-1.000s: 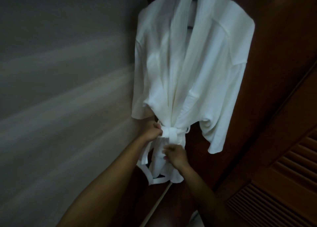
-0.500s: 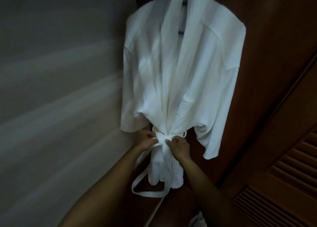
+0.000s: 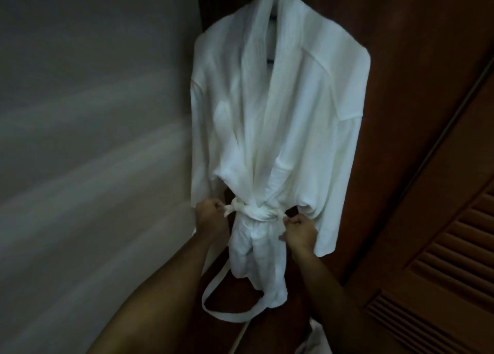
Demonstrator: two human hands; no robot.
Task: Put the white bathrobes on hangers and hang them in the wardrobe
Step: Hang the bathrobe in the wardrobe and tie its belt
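A white bathrobe (image 3: pixel 288 108) hangs from a hanger whose top is cut off by the frame's upper edge, against dark wood. Its white belt (image 3: pixel 255 211) is cinched round the waist with a knot at the left. My left hand (image 3: pixel 209 216) grips the belt end left of the knot. My right hand (image 3: pixel 300 230) grips the belt at the robe's right side. A loose loop of belt (image 3: pixel 213 304) dangles below the hem.
A grey wall (image 3: pixel 93 140) fills the left half. A dark wooden panel (image 3: pixel 414 46) stands behind the robe, and a louvred wooden door (image 3: pixel 441 260) runs along the right. A bit of white cloth (image 3: pixel 311 339) shows at the bottom edge.
My hands have moved apart, left hand to the left and right hand to the right, drawing the belt tight round the waist. The view has shifted so the robe sits further right.
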